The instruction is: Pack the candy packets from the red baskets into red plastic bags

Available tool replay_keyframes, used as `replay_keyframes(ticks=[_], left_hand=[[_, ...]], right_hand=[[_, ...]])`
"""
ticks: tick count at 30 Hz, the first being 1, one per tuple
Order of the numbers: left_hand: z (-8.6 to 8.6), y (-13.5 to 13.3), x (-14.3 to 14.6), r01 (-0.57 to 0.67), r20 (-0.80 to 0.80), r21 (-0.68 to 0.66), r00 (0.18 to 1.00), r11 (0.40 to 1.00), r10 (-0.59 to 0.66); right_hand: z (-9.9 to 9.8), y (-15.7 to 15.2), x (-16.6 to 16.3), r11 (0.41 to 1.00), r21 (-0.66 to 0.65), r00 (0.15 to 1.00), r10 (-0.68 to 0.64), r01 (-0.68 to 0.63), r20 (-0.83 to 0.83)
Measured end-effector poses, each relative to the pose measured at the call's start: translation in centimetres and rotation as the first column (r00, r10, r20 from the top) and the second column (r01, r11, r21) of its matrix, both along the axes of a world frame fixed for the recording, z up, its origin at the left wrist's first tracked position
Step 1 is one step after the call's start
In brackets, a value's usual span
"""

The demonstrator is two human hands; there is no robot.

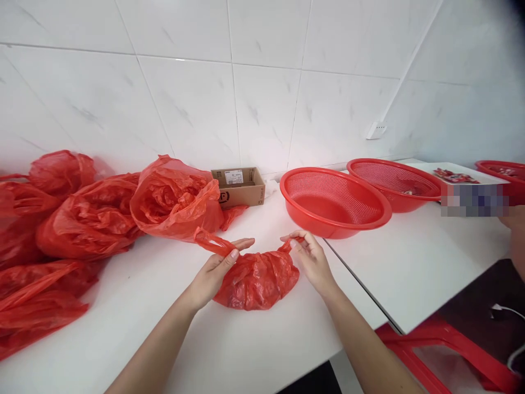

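A red plastic bag (260, 282), bulging with contents I cannot make out, rests on the white table in front of me. My left hand (217, 268) grips one of its handles between thumb and fingers, and the loop sticks out to the left. On the other side my right hand (309, 257) pinches the second handle at the bag's upper right. The bag's top is gathered between both hands.
Several stuffed red bags (174, 200) line the left side. Behind stands a cardboard box (243, 194). Red plastic baskets (336, 227) sit to the right, past which a person's arm (517, 235) shows. A red stool (447, 342) is below the table's edge.
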State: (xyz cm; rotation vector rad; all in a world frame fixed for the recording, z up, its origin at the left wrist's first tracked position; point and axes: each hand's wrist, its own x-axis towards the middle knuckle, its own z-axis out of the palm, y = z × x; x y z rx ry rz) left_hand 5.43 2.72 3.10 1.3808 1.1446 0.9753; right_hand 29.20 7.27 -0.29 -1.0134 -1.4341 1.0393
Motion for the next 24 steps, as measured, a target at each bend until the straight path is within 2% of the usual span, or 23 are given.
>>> replay_keyframes(ticks=[2,4,6,8,11,15,18,20,22,24], left_hand=[[0.2,0.0,0.1,0.014,0.112,-0.013,0.994,1.0,-0.012],[0.1,0.2,0.4,-0.028,0.137,-0.011,0.99,1.0,0.029],[0.2,0.3,1.0,-0.093,0.087,-0.028,0.992,0.995,0.095],[0.5,0.1,1.6,-0.12,0.026,-0.073,0.992,0.99,0.122],[1.4,-0.6,2.1,-0.074,-0.033,-0.078,0.997,0.994,0.072],[2.1,-1.3,2.1,-0.011,-0.086,-0.047,0.996,0.999,0.007],[1.7,-1.2,2.1,-0.055,-0.055,-0.035,0.997,0.998,0.053],[1.4,-1.0,2.2,-0.086,0.01,-0.044,0.996,0.995,0.087],[1.3,-0.8,2.1,-0.143,0.07,-0.055,0.987,0.988,0.146],[1.4,-0.8,1.9,-0.238,0.109,-0.049,0.964,0.97,0.242]], right_hand=[[1.7,0.3,0.0,0.998,0.062,0.999,-0.028,0.026,0.032],[3.9,0.6,-0.4,0.994,0.104,0.999,0.031,-0.035,0.044],[6.3,0.6,-1.3,0.978,0.148,0.987,0.139,-0.15,0.078],[8.6,0.5,-2.8,0.933,0.197,0.95,0.273,-0.3,0.154],[10.6,0.5,-5.5,0.842,0.226,0.856,0.416,-0.49,0.309],[10.4,0.9,-9.0,0.785,0.248,0.783,0.421,-0.567,0.458],[10.0,0.8,-10.5,0.749,0.244,0.758,0.478,-0.616,0.443],[10.2,0.6,-10.8,0.747,0.245,0.762,0.494,-0.618,0.418],[10.4,0.2,-10.5,0.779,0.312,0.808,0.386,-0.544,0.445],[10.2,-0.2,-10.1,0.805,0.448,0.865,0.151,-0.388,0.478]])
